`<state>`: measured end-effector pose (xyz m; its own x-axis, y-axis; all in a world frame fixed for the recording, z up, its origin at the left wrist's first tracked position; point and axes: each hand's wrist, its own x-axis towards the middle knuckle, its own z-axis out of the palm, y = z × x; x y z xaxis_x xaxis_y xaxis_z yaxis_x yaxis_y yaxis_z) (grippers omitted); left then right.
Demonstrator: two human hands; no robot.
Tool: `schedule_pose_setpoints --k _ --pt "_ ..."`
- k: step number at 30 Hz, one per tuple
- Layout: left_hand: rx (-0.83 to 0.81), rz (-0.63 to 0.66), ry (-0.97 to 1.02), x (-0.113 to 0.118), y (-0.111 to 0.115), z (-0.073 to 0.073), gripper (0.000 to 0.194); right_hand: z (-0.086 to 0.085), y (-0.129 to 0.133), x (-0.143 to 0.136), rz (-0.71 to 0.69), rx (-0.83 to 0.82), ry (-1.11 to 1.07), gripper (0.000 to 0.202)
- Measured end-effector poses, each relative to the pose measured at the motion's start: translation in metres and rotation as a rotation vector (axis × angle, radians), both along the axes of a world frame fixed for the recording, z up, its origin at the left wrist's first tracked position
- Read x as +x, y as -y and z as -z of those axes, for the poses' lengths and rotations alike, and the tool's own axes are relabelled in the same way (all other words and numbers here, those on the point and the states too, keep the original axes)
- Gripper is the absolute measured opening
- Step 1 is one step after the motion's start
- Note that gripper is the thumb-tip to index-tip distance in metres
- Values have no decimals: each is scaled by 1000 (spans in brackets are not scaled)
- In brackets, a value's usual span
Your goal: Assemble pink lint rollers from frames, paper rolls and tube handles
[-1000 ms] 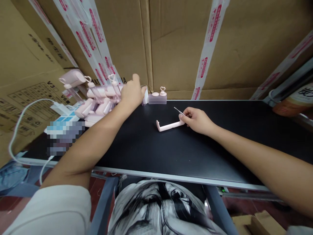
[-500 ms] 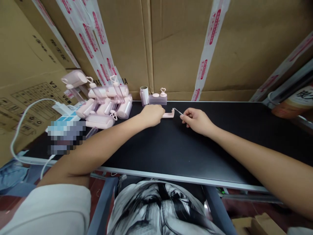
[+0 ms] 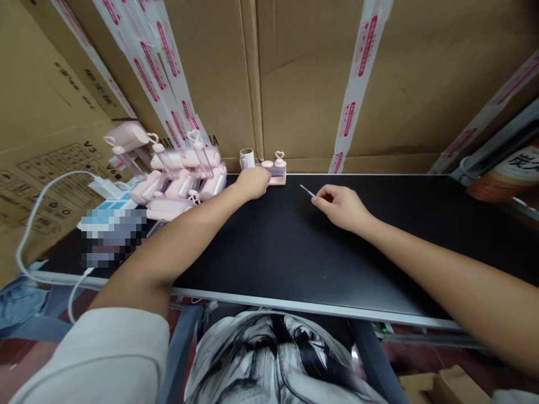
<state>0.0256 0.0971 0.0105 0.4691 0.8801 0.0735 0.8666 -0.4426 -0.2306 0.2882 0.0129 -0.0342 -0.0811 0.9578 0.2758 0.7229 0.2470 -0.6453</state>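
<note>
Near the back edge of the black table, my left hand (image 3: 254, 183) is closed on a pale pink plastic piece (image 3: 277, 180) with an upturned end. The fingers cover its left part. Right behind it stand a white roll (image 3: 247, 159) and a translucent purple piece (image 3: 279, 168). On the purple piece are a flat pink cap (image 3: 266, 163) and a pink heart-topped cap (image 3: 280, 159). My right hand (image 3: 340, 206) pinches a thin metal rod-like tool (image 3: 306, 190), its tip pointing up and left, apart from the pink piece. The tool's exact kind is too small to tell.
A pile of pink and clear cylindrical cases (image 3: 181, 180) stands at the left. Beside it are a white-and-blue power strip (image 3: 110, 206) and a white cable (image 3: 31, 224). Cardboard (image 3: 303, 84) walls the back. An orange-brown labelled container (image 3: 501, 179) is at the right.
My left hand has moved back and left with the pink piece, away from the metal tool's tip and up to the purple piece. My right hand has hardly moved.
</note>
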Motion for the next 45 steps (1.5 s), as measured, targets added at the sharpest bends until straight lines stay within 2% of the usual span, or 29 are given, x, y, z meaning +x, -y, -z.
schedule_pose_setpoints --k 7,11,14,17,20,23,26,33,35,39,42,45 --pt "57 -2 39 3 5 4 35 -12 -10 18 86 -56 276 20" --pt "126 -40 108 3 20 -6 38 -11 -28 40 144 -113 395 19" --pt "235 -58 257 -11 33 -31 37 -8 -43 59 197 -155 438 18" --pt "389 -84 439 -40 45 -67 35 -5 -54 74 239 -206 491 17" --pt "511 -195 534 -74 51 -99 35 -2 -60 80 250 -246 502 20" --pt "545 -367 551 -100 53 -114 48 0 -61 80 243 -229 521 21" --pt "429 -496 524 -115 53 -114 63 1 -62 81 239 -216 521 22" --pt "179 -569 286 -142 77 -110 76 4 -65 85 255 -198 496 26" --pt "122 -551 214 -147 85 -110 74 5 -66 86 247 -186 490 27" --pt "38 -501 73 -155 101 -107 57 8 -67 88 240 -192 467 26" --pt "-56 -609 -125 -165 124 -98 52 9 -68 90 244 -193 449 26" --pt "-212 -729 -204 -179 156 -79 54 8 -68 90 248 -184 440 26"
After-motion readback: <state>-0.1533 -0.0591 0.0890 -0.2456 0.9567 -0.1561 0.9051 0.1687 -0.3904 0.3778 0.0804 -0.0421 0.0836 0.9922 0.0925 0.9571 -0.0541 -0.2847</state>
